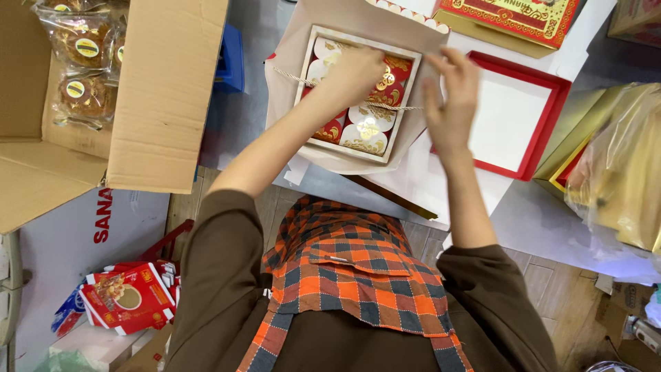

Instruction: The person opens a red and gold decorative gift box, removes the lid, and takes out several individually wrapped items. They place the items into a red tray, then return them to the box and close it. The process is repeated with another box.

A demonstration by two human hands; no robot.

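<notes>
Checked orange apron [344, 275] sits closest, under your chin. Your left hand [354, 72] rests closed on the cakes in the square cream gift box [308, 65], pinching a thin twine [396, 107] that runs across toward the table's right edge. Your right hand [451, 103] hovers open beside it, fingers spread. Red-rimmed lid [513, 114] lies right; cardboard carton [162, 89] of wrapped cakes stands left; red packets [127, 296] below.

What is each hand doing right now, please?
Left hand: closed, resting on the red and white small boxes in the square gift box.
Right hand: open, holding nothing visible.
</notes>
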